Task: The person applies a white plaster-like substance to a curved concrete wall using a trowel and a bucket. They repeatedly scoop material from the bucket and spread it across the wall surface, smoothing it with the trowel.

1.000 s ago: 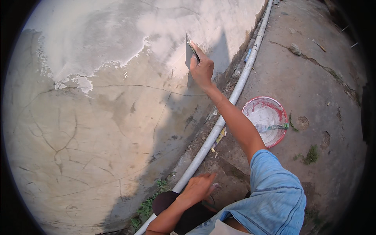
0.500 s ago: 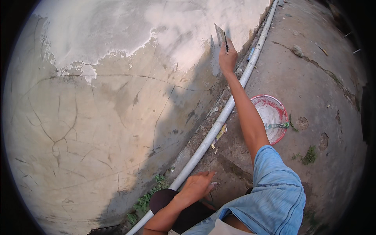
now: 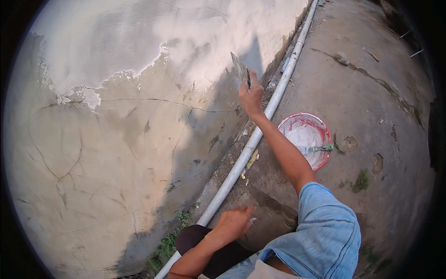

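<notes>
My right hand is wrapped round the dark handle of a plastering trowel, its flat metal blade at the lower edge of the white coat on the wall. Whether the blade touches the wall is hard to tell. Over my dark-clothed knee lies my left hand, fingers loosely out and thumb apart, holding nothing visible. To the right of my right forearm stands a red-rimmed bucket with white paste inside. A putty knife with a green handle rests in it, its blade against the paste.
A pale pipe runs along the foot of the wall, with weeds beside it. Cracked concrete ground spreads to the right, bearing a stone and a small tool with a yellowish handle. Cracks cross the wall's bare lower part.
My right hand and the trowel have moved left and lower in the picture along the wall. The view has shifted slightly. My left hand stays by the knee.
</notes>
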Demonstrator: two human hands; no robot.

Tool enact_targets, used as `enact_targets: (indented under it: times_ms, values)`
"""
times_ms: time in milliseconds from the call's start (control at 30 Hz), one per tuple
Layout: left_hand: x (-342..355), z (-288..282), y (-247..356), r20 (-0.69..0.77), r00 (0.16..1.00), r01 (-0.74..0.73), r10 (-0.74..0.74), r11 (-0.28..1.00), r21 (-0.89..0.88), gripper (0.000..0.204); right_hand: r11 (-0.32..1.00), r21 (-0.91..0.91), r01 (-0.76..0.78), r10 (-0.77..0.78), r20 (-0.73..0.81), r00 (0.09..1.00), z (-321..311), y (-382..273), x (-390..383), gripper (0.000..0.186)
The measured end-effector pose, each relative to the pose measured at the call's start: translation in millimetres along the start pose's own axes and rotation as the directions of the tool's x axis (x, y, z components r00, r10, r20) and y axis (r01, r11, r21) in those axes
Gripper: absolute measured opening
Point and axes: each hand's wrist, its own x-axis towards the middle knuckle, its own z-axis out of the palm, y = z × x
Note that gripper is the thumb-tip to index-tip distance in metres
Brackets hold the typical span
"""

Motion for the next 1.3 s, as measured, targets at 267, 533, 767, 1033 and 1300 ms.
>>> enact_targets:
  times_ms: [267, 533, 767, 1033, 1300]
  values:
    - [10, -3, 0, -0.014, 1.0, -0.003, 0.003, 0.999, 0.036, 0.043, 0.968, 0.023, 0.249, -0.247, -0.074, 0.966, 40, 10, 35, 0.058]
    - [18, 4, -6, 0.027, 1.0, 0.007, -0.007, 1.0, 0.015, 0.043, 0.88, 0.268, 0.392, -0.472, 0.411, 0.78, 22, -44, -107, 0.064]
    - [11, 0, -6, 0.03, 0.999, 0.026, -0.025, 0.999, -0.038, 0.044, 0.986, -0.051, 0.16, -0.164, -0.096, 0.982, -1, 41, 28, 0.048]
    - [20, -2, -11, 0.037, 0.999, 0.013, -0.013, 1.0, -0.005, 0.043, 0.998, -0.009, 0.06, -0.061, -0.038, 0.997, 75, 25, -22, 0.064]
    - [23, 2, -14, 0.03, 0.999, 0.018, -0.018, 1.0, 0.015, 0.043, 0.998, 0.054, 0.017, -0.023, 0.108, 0.994, -10, 31, -17, 0.053]
